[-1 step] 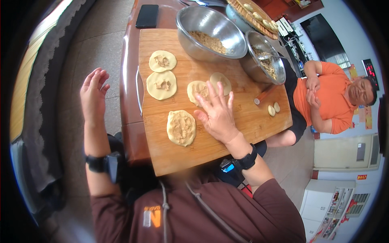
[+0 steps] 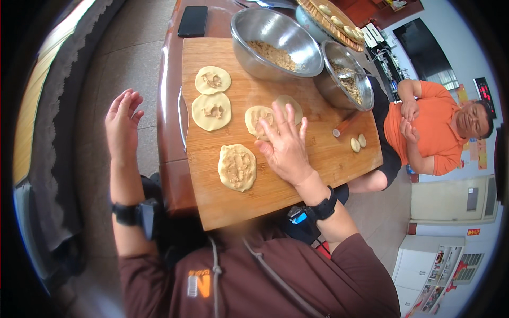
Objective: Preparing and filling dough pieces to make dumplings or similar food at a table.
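My right hand is open, fingers spread over a flat dough round with tan paste on it. The fingertips are at the paste and partly cover it. Just beyond them lies a plain dough round, partly hidden by the fingers. Nearer me sits a bigger round with paste spread almost to its edge. Two dough rounds on the board's left side each carry a dab of paste. My left hand hovers off the board's left side, loosely curled, thumb apart, holding nothing.
The wooden board bears a rolling pin and small dough pieces. A large steel bowl and a smaller one hold crumbly filling. Behind are a phone and a woven tray. A seated person is at the right.
My right hand has shifted very slightly over the dough round, its fingers a little lower and to the right. My left hand has not visibly moved.
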A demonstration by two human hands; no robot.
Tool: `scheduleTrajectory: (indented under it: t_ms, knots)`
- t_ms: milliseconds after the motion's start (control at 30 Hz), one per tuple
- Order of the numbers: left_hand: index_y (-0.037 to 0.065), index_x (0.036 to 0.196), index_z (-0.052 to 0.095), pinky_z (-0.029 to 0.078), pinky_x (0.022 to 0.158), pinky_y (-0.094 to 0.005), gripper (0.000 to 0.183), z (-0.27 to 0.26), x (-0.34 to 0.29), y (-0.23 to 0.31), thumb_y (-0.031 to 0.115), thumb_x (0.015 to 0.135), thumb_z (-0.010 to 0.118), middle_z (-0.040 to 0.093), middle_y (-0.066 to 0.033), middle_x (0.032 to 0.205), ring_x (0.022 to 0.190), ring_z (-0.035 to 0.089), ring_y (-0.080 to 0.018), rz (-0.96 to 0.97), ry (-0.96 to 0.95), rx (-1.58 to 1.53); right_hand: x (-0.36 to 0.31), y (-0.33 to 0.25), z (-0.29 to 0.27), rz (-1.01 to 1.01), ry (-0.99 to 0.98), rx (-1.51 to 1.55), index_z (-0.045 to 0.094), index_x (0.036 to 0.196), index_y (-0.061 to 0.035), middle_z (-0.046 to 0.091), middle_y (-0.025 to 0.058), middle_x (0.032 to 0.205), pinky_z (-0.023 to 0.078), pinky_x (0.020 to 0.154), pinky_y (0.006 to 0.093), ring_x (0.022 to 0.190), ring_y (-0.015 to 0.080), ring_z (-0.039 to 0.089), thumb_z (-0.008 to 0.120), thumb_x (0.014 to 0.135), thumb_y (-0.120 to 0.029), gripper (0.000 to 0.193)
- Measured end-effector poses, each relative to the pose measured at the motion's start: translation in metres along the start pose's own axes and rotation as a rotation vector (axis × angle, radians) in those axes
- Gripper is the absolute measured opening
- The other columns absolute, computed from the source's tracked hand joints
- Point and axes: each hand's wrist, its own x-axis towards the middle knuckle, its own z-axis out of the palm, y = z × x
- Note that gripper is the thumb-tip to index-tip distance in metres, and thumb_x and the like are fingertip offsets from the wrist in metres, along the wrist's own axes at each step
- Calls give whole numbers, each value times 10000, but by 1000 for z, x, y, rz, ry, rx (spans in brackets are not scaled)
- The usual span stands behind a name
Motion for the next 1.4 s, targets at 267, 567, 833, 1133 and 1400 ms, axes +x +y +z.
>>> scheduleTrajectory:
  t_ms: [267,567,833,1133,1400]
  knots:
    - [4,1121,544,453,721,-261,263,2,-1,1,158,907,549,622,-69,989,923,586,-145,7,-8,7,13,12,5,-18,5,-61,578,1205,-136,276,138,1456,110,1024,657,1353,381,180,528,874,-391,420]
    - [6,1111,544,453,718,-255,255,-1,0,0,156,905,552,621,-67,990,917,584,-139,-7,-32,-16,19,25,11,0,-3,-62,569,1218,-176,279,138,1456,122,1021,654,1339,391,209,520,876,-411,418]
    - [-6,1135,535,452,719,-256,286,5,-2,2,160,903,555,619,-70,993,920,582,-140,-12,-18,10,12,27,9,85,1,1,565,1226,-171,287,144,1448,116,1028,648,1336,399,214,515,885,-388,407]
    - [49,1130,563,462,738,-254,244,0,0,-1,159,914,534,635,-38,1015,954,597,-134,-7,-17,30,2,28,6,59,-6,-1,572,1217,-157,284,151,1448,144,1016,650,1320,398,231,527,880,-384,408]
    - [2,1126,543,451,728,-267,273,4,2,0,160,904,551,621,-69,991,936,584,-144,-6,-6,7,-1,17,4,50,117,145,516,1258,-82,293,176,1437,161,1024,610,1318,393,246,693,750,-325,591]
